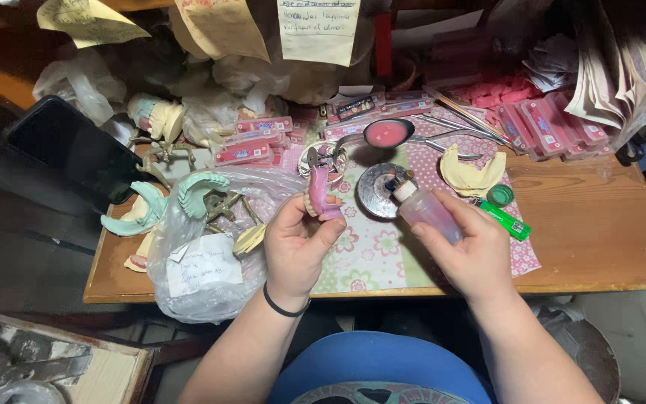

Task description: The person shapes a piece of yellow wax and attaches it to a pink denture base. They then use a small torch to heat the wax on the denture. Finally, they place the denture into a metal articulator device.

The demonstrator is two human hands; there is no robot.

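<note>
The left hand (298,238) is closed around a pink denture base (321,196), pinched between thumb and fingers and raised over the floral mat (368,251) near the table's front edge. The right hand (466,251) grips a small clear bottle (426,210) of pinkish liquid, tilted with its nozzle toward a round metal dish (377,191) just behind it. The bottle's green cap (499,195) lies off beside a green lighter (504,219), so opening is judged complete. No liquid is visibly leaving the nozzle; dispensing appears not yet done. A spoon-like ladle (387,133) holding pink material rests further back. Bagged casts (203,224) sit untouched at the left edge.
</note>
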